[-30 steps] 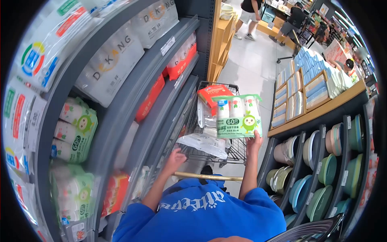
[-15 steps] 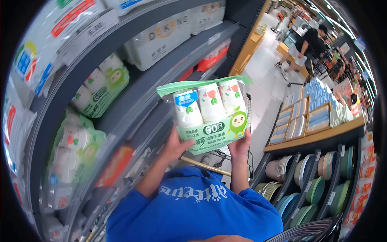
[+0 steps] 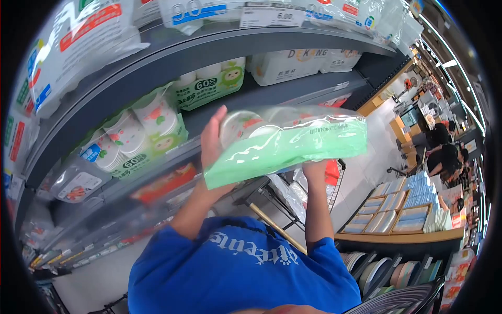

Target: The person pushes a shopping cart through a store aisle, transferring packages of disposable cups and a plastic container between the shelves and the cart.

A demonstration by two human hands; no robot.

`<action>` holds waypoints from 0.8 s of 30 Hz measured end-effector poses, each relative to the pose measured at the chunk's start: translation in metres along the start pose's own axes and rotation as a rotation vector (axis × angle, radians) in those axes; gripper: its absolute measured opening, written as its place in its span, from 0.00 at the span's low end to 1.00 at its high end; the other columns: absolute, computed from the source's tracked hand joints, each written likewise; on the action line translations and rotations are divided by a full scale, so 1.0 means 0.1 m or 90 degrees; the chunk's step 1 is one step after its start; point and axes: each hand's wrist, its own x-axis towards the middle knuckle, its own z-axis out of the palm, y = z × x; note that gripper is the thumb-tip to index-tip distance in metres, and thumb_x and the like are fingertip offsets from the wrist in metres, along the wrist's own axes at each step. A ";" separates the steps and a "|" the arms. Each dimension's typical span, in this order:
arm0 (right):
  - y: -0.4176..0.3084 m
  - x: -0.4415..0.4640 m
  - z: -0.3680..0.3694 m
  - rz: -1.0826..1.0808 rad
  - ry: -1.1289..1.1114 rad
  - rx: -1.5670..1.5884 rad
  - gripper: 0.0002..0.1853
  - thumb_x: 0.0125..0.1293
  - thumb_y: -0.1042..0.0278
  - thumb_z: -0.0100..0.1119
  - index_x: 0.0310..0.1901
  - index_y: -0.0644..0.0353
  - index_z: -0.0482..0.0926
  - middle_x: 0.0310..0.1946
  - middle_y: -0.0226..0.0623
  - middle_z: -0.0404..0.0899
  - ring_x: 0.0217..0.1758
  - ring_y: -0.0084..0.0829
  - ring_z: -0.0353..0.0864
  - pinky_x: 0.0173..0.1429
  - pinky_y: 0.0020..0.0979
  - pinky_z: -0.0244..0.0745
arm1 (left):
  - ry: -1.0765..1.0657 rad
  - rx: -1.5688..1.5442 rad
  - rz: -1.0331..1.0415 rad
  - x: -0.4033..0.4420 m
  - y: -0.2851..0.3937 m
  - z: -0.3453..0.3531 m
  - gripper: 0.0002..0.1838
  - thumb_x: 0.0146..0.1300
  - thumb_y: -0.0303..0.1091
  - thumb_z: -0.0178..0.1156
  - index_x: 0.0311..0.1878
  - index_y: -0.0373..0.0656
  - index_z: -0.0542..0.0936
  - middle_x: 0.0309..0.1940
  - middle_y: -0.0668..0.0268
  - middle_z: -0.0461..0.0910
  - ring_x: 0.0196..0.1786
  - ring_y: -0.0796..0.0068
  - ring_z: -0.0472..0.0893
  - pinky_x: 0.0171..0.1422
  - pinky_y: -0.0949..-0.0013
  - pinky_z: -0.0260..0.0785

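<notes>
Both hands hold a clear and green plastic pack of paper cups [image 3: 293, 141] in front of my chest. The green end of the wrapper faces me, and the cups inside show red flower prints. My left hand [image 3: 211, 138] wraps round the pack's left side, fingers pointing up. Under the right half, my right hand [image 3: 315, 170] supports it, with most of its fingers hidden behind the pack. Similar packs of cups [image 3: 209, 86] sit on the shelf just beyond, with another pack [image 3: 130, 131] nearer on the left.
Grey shelving [image 3: 209, 47] curves across the left and top, stocked with white bags [image 3: 83, 47]. A shopping cart [image 3: 282, 222] stands below the pack. At right, a display stand [image 3: 402, 238] bears towels and bowls. People [image 3: 444, 157] are farther back.
The pack has tipped, so its printed front is turned away and its green end faces me. My left hand has moved up along its side. My view has swung towards the shelves.
</notes>
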 end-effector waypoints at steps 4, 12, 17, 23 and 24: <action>-0.36 0.40 0.55 -0.081 -0.065 0.126 0.18 0.63 0.73 0.65 0.53 0.70 0.78 0.49 0.48 0.83 0.56 0.45 0.81 0.65 0.40 0.70 | 0.109 0.042 0.138 0.18 -0.26 -0.08 0.43 0.69 0.26 0.57 0.80 0.32 0.43 0.80 0.44 0.48 0.78 0.51 0.61 0.81 0.54 0.49; -0.63 0.59 0.99 -0.025 -0.124 0.107 0.42 0.70 0.63 0.63 0.77 0.68 0.50 0.66 0.56 0.69 0.72 0.47 0.68 0.75 0.45 0.57 | 0.218 0.185 0.059 0.09 -0.29 -0.01 0.42 0.67 0.23 0.57 0.79 0.30 0.46 0.78 0.36 0.43 0.81 0.37 0.46 0.82 0.45 0.42; -0.51 0.56 1.07 -0.146 -0.147 -0.090 0.45 0.66 0.59 0.67 0.77 0.69 0.52 0.68 0.54 0.67 0.75 0.49 0.62 0.78 0.51 0.47 | 0.129 0.310 0.063 0.01 -0.30 0.08 0.48 0.63 0.32 0.65 0.81 0.37 0.49 0.78 0.32 0.36 0.80 0.29 0.40 0.79 0.33 0.38; -0.41 0.84 1.06 -0.136 -0.145 -0.073 0.41 0.65 0.72 0.63 0.76 0.70 0.53 0.69 0.62 0.67 0.76 0.52 0.66 0.76 0.43 0.61 | 0.004 0.330 -0.012 0.10 -0.19 0.04 0.47 0.62 0.39 0.66 0.80 0.38 0.53 0.78 0.32 0.40 0.81 0.34 0.45 0.78 0.34 0.40; -0.40 0.93 1.05 -0.112 -0.163 -0.065 0.41 0.64 0.73 0.63 0.75 0.70 0.53 0.68 0.63 0.68 0.75 0.53 0.67 0.75 0.43 0.62 | -0.005 0.343 -0.016 0.11 -0.19 0.04 0.47 0.62 0.39 0.66 0.80 0.38 0.53 0.78 0.32 0.40 0.81 0.35 0.46 0.78 0.34 0.40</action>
